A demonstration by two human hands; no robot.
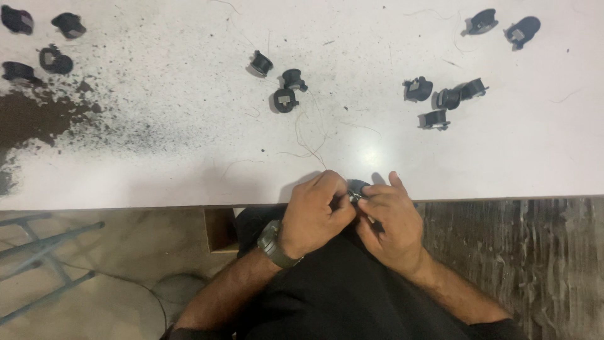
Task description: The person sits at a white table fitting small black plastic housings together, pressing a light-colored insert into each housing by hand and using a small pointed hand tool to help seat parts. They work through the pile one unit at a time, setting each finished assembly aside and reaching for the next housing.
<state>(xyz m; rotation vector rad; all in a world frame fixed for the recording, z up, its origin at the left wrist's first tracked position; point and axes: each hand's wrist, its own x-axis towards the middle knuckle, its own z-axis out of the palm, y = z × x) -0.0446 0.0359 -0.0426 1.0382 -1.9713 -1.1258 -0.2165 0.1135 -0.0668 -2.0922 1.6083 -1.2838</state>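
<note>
In the head view, the left hand [316,211] and the right hand [388,217] meet at the near edge of a white table [189,157]. Between them is a small black round part [358,186], mostly hidden by the fingers. Both hands are closed around it, with the fingertips pinching it from the two sides. Something small and shiny shows where the fingers meet, but I cannot tell what it is. The left wrist wears a dark wristwatch [272,243].

Further on the table lie more small black parts: a group of three [280,82] near the middle, a group of four [440,99] to the right, two [500,26] at the far right, and four [38,44] at the far left. Thin wire strands [308,141] lie loose near the hands. Dark powder [38,119] stains the left side.
</note>
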